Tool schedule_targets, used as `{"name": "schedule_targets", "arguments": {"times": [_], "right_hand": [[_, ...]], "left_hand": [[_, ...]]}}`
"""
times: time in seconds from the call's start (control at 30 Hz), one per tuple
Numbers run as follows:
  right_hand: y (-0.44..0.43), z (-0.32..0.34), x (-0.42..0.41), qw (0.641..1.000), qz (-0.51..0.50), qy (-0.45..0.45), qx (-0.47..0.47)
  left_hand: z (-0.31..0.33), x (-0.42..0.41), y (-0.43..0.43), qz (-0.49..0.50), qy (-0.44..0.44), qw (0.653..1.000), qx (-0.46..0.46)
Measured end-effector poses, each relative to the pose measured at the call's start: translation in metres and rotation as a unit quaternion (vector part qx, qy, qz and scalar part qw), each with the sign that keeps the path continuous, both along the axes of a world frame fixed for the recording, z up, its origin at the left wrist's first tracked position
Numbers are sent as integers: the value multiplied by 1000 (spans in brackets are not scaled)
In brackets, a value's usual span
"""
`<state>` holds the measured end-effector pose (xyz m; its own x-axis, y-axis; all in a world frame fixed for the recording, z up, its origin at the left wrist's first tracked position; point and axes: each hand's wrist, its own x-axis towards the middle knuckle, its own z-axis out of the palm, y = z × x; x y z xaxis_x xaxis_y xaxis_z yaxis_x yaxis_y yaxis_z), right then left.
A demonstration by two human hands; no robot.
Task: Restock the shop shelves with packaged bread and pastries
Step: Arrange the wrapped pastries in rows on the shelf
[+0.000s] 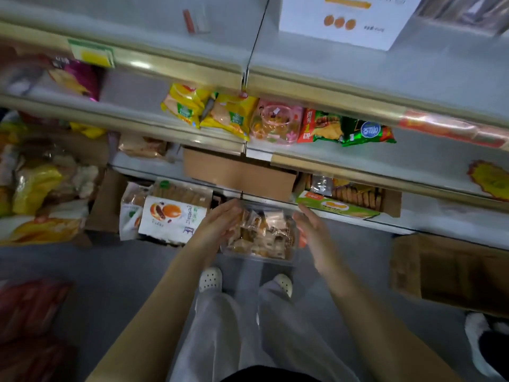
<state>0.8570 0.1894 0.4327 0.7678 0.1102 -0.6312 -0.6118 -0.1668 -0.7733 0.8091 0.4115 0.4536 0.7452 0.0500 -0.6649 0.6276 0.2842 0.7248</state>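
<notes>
hands, left (220, 224) and right (314, 230), flank a clear pastry tub (261, 238).

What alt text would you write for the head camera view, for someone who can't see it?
Seen from above, a person's left hand and right hand flank a clear tub of wrapped pastries in front of a low shop shelf. A higher shelf holds yellow packets, a pink tub and green bags.
</notes>
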Motion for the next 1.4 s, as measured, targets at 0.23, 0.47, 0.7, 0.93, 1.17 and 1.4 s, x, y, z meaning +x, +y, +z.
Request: {"name": "schedule_targets", "arguments": {"times": [0.23, 0.47, 0.7, 0.93, 1.17, 1.4], "right_hand": [[-21, -73, 15, 999, -14, 43, 4], [-13, -155, 5, 995, -27, 96, -3], [-1, -256, -6, 991, -36, 132, -15], [6, -352, -4, 986, -24, 162, -38], [10, -422, 15, 985, 26, 167, -43], [-10, -478, 23, 984, 38, 164, -60]], "left_hand": [[-70, 0, -30, 67, 81, 994, 0], [-159, 3, -27, 42, 137, 990, 13], [-274, -6, -21, 33, 200, 979, 29], [-377, -5, -20, 26, 210, 974, 76], [-469, 18, -30, -82, 183, 959, 200], [-545, 23, -40, -264, 174, 868, 383]]}}
